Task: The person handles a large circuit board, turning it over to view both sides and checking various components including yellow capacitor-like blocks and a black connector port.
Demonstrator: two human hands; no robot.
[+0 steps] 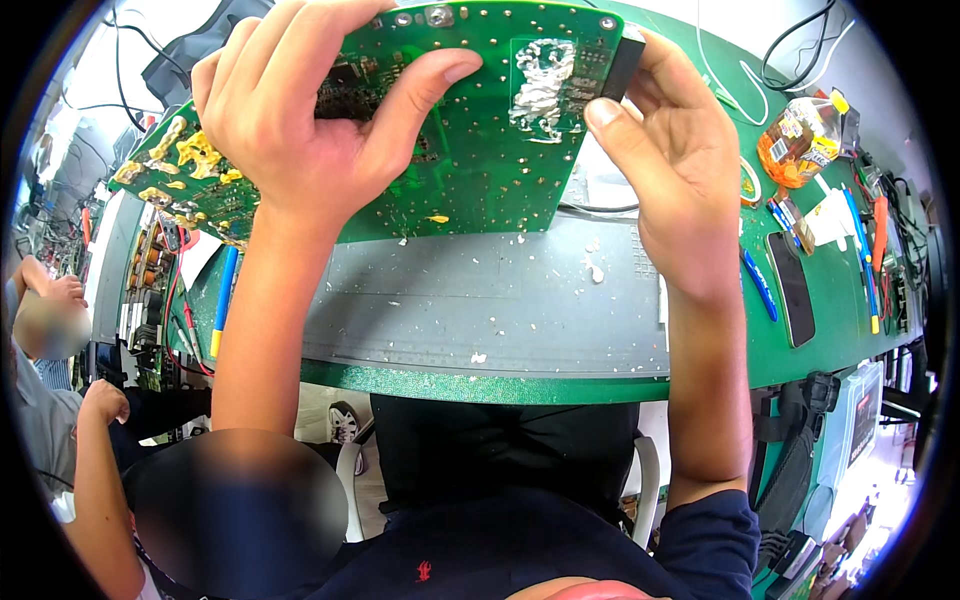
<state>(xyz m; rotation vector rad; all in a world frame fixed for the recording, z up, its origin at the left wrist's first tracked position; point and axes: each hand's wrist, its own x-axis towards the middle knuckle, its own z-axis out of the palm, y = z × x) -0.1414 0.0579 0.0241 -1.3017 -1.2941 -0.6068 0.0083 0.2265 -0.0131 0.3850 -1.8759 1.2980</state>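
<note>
A large green circuit board (480,180) is tilted up above the work mat, its face of solder points toward me. My left hand (300,115) grips it from the upper left, thumb lying across the face and fingers over the top edge. With my right hand (685,170) I pinch the right edge at a black block (624,62), thumb in front and fingers partly hidden behind. White paste (543,88) is smeared near that edge. Yellow and whitish blobs (195,155) cover the board's left end. The far side of the board is hidden.
The grey mat (430,310) is strewn with white crumbs. To the right lie a phone (791,290), a blue pen (758,284) and a plastic jar with orange contents (800,140). Test leads (188,325) lie at left, and another person's arm (100,480) shows beyond.
</note>
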